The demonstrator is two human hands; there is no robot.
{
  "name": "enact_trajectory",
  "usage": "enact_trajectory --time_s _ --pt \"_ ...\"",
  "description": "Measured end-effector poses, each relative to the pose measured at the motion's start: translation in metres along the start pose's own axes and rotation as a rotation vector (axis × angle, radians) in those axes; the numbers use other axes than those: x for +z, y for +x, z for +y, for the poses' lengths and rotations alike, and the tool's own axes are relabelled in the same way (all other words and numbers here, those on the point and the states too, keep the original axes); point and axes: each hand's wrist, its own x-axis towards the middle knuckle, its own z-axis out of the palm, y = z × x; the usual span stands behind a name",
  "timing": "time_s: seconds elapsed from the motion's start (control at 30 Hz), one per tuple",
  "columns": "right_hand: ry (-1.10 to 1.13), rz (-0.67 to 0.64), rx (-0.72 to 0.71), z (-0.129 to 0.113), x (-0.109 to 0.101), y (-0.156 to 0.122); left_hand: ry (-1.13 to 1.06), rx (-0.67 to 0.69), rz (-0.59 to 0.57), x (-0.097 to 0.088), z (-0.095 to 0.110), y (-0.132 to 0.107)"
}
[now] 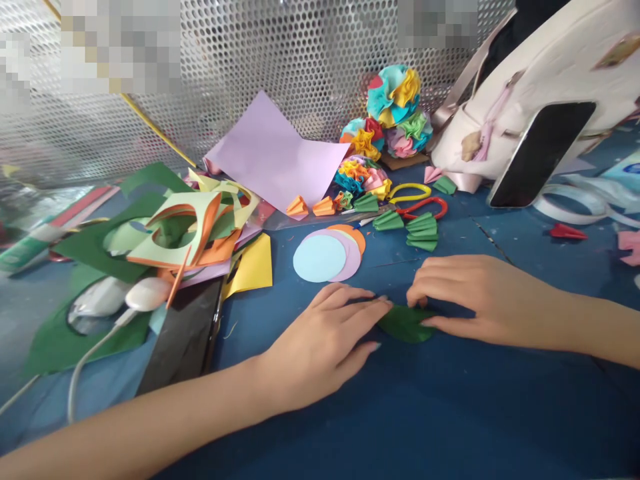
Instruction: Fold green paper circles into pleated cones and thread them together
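A: In the head view, what do the hands do?

B: The left hand (pixel 320 340) and the right hand (pixel 493 300) are both at a dark green paper piece (pixel 406 324). This piece lies flat on the blue table (pixel 500 427), between the two hands.

A: And how are the fingers?

B: The left fingers (pixel 357 307) are a little apart, and their tips touch the left side of the paper. The right fingers (pixel 440 273) are together and bent, near the upper edge of the paper, and the right thumb (pixel 435 323) rests at its right side. I cannot tell if they pinch it firmly.

A: What is around the green piece?

B: Just beyond it are overlapping paper circles (pixel 320 259), and folded green paper fans (pixel 421 231). Farther behind it are a yellow scissors handle (pixel 410 192), a red scissors handle (pixel 423 207) and colourful paper flowers (pixel 393 97). Well to its left is a heap of cut paper scraps (pixel 185 227). Far behind it on the right, a phone (pixel 540 153) leans on a white bag (pixel 525 87).
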Motion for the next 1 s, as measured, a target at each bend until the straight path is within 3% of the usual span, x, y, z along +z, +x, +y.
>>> enact_trajectory --time_s 0.13,0.23,0.33,0.63,1.0 --pt "-0.028 0.075 0.013 -0.007 0.008 0.001 0.057 -0.007 0.070 -0.001 0.004 -0.001" --pt "0.079 0.066 0.117 -0.012 0.012 0.003 0.137 0.092 0.148 -0.002 0.008 -0.002" --pt "0.191 0.078 0.156 -0.017 0.012 0.005 0.149 0.167 0.130 -0.002 0.009 -0.002" --pt "0.309 0.004 0.114 -0.026 0.006 0.007 0.270 0.124 0.194 -0.001 0.005 -0.004" --pt "-0.028 0.122 -0.114 -0.016 0.006 -0.001 0.231 0.043 0.189 -0.001 0.004 -0.002"
